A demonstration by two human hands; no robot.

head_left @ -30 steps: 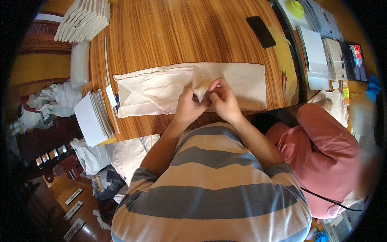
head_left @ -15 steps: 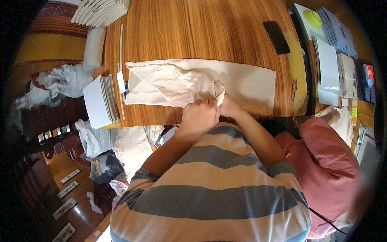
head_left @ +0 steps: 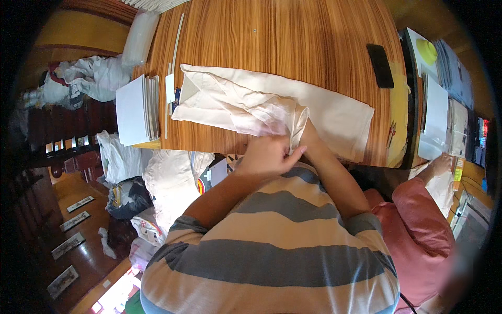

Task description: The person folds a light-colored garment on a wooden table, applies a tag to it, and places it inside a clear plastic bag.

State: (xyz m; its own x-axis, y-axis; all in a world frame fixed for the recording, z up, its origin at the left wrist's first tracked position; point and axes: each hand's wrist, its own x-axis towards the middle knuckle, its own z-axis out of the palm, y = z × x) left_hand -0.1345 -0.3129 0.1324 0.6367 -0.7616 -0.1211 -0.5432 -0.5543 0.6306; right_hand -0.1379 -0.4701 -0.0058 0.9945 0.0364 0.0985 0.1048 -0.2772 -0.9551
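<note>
A length of cream cloth (head_left: pixel 334 112) lies across the front of the wooden table, its right part flat and its left part (head_left: pixel 225 99) folded over and wrinkled. My left hand (head_left: pixel 269 155) is at the cloth's near edge, thumb stretched away to the right; its fingers reach onto the wrinkled part and are blurred by motion. Close beside it, my right hand (head_left: pixel 311 140) grips a gathered, raised fold of the cloth, which partly hides its fingers.
A black phone (head_left: pixel 380 66) lies right on the table (head_left: pixel 303 36), near some pens (head_left: pixel 391 133). White sheets (head_left: pixel 137 110) are stacked at the left edge beside a thin pale strip (head_left: pixel 174 68). A person in a red sleeve (head_left: pixel 418 209) sits close on my right.
My left hand has gone from a closed grip at the fold to thumb spread, fingers moving over the cloth. My right hand stays at the fold. The whole view has shifted slightly.
</note>
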